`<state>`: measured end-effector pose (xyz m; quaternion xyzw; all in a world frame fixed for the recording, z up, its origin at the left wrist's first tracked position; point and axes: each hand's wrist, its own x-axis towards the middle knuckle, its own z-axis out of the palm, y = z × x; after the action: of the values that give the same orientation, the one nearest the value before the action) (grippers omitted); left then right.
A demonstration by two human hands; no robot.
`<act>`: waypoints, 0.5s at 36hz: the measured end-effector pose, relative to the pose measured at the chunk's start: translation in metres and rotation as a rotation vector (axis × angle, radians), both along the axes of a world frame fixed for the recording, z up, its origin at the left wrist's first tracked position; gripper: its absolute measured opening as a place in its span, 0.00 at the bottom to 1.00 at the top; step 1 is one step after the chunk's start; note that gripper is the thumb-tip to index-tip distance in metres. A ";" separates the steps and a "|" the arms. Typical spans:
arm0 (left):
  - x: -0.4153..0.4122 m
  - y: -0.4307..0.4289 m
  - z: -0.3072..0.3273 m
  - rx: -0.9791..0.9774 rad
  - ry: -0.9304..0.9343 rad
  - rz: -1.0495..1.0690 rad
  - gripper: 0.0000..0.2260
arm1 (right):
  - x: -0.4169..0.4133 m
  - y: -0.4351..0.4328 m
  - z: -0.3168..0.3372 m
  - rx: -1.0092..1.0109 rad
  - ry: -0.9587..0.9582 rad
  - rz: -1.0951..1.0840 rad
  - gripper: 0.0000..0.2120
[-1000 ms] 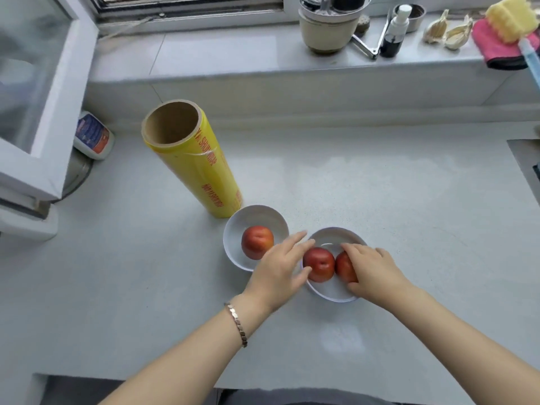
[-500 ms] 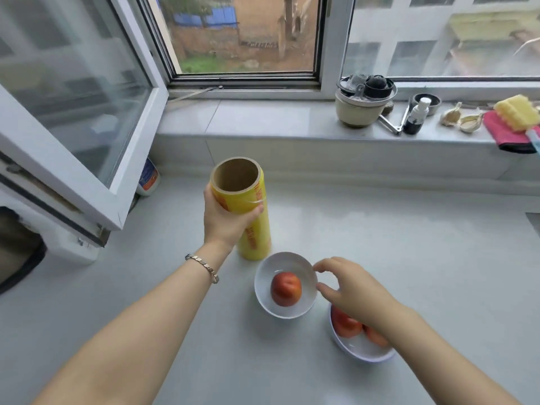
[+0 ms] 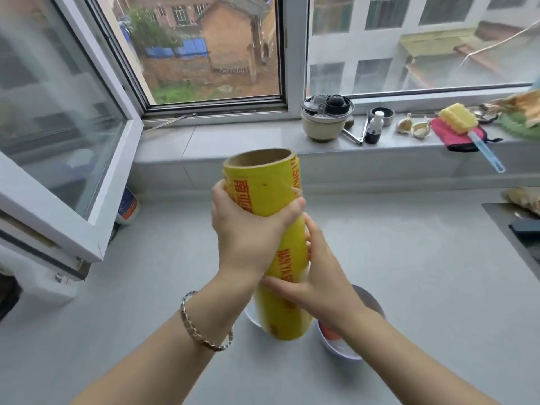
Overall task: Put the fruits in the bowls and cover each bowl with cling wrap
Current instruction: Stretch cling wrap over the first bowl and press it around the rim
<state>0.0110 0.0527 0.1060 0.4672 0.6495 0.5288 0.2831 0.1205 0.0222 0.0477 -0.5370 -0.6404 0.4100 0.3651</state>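
covering step, by my reading: the left hand point(image 3: 248, 235) wraps round the upper cling wrap roll point(image 3: 263, 185), held upright at centre above the bowls point(image 3: 342, 351) at 5 o'clock, while the right hand point(image 3: 318, 282) clasps it lower, so next comes finding the film's loose edge.

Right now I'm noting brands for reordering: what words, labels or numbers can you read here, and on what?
"NAN YA": red print down the yellow cling wrap roll, between the left hand and right hand; further letters are covered.
"南亚": red characters near the roll's top, partly under the left hand.
"SHU": at the roll's upper right edge, cut off.
White bottle by the window frame: label too blurred to read.
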 end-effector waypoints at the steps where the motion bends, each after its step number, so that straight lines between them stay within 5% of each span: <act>1: 0.009 -0.004 -0.004 -0.051 -0.054 0.003 0.38 | 0.005 -0.006 -0.004 -0.004 -0.001 -0.042 0.54; 6: 0.043 -0.024 -0.036 -0.229 -0.211 -0.154 0.38 | 0.042 -0.037 -0.025 -0.039 -0.095 -0.206 0.53; 10: 0.043 -0.049 -0.078 -0.345 -0.280 -0.395 0.23 | 0.074 -0.052 -0.042 -0.098 -0.173 -0.272 0.52; 14: 0.020 -0.086 -0.141 -0.638 0.010 -0.191 0.32 | 0.100 -0.062 -0.053 -0.183 -0.276 -0.289 0.54; 18: 0.007 -0.106 -0.165 -0.877 -0.015 0.013 0.37 | 0.113 -0.071 -0.061 -0.234 -0.343 -0.256 0.54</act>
<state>0.0181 -0.0536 -0.0591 0.2949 0.8135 0.2082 0.4560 0.2335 -0.0485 -0.0135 -0.7143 -0.5679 0.3346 0.2353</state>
